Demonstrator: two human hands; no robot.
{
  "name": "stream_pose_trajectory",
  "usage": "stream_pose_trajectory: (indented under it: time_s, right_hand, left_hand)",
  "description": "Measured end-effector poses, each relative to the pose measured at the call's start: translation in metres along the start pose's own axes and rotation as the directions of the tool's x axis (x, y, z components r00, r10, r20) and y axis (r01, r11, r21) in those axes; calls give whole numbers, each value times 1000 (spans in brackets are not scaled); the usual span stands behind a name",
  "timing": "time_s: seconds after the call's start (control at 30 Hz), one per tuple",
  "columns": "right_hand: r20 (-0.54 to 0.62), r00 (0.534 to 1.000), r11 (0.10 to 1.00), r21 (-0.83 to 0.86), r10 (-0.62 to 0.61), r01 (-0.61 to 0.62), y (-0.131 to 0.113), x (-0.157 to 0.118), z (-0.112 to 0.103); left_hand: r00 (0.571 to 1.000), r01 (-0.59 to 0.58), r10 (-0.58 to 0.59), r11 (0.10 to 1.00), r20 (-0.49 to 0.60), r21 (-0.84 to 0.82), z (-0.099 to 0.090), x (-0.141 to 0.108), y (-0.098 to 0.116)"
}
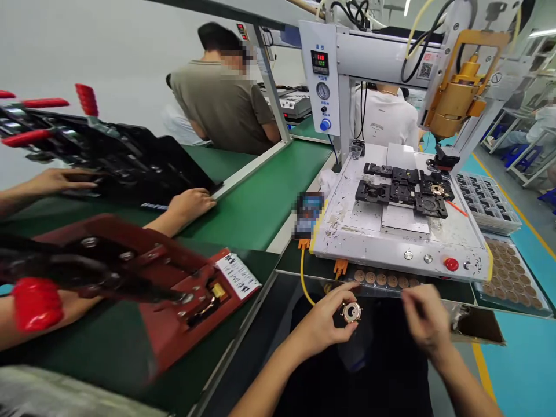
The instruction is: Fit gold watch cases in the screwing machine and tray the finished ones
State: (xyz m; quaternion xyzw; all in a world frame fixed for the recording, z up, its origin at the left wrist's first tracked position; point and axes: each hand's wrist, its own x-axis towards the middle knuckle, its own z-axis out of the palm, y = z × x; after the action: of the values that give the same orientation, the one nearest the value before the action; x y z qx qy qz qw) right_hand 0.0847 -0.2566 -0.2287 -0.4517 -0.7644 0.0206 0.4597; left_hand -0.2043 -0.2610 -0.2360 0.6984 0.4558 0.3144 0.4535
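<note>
My left hand [324, 321] pinches a gold-rimmed round watch case [351, 313] between thumb and fingers, above the dark clothing on my lap. A pale disc with a dark opening shows inside the case. To the right, my right hand [428, 318] is raised with its fingers curled in, slightly blurred; anything inside them is hidden. Ahead of both hands stands a white bench machine [343, 240] bearing several black fixture blocks [403, 191]. Another gold ring-shaped part [437, 190] sits in the block at the right.
A gold dispensing head [452, 104] hangs above the fixtures. Round brown discs [508, 272] and a tray of dark parts [489, 200] lie at the right. A yellow cable [303, 272] runs down beside the machine. At the left, a co-worker's hands [189, 205] touch a black clamp fixture [143, 162] near a red-brown press [160, 301].
</note>
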Motion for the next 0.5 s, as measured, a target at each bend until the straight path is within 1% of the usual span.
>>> stream_pose_trajectory:
  time_s: [0.07, 0.1, 0.13, 0.2, 0.27, 0.37, 0.5]
  right_hand:
    - [157, 986, 996, 82, -50, 38, -18, -3, 40]
    - [201, 978, 994, 99, -56, 37, -22, -3, 58]
    - [232, 972, 994, 103, -50, 27, -22, -2, 72]
    - [267, 963, 996, 84, -30, 8, -15, 0, 90]
    - [294, 956, 999, 51, -25, 11, -5, 1, 98]
    - [319, 946, 998, 13, -55, 53, 6, -5, 100]
    - [305, 945, 992, -1, -120, 126, 17, -21, 106]
  left_hand:
    - [999, 38, -37, 999, 35, -24, 1, 1, -5]
    - [998, 48, -47, 998, 40, -39, 1, 3, -7]
    - [998, 57, -54, 997, 43, -55, 1, 6, -8]
    - [997, 68, -65, 994, 43, -84, 0, 11, -10]
    - [996, 75, -70, 992, 46, -102, 0, 14, -11]
    - [995, 82, -75, 990, 64, -116, -2, 15, -12]
    - [991, 109, -95, 982, 96, -155, -4, 14, -11]
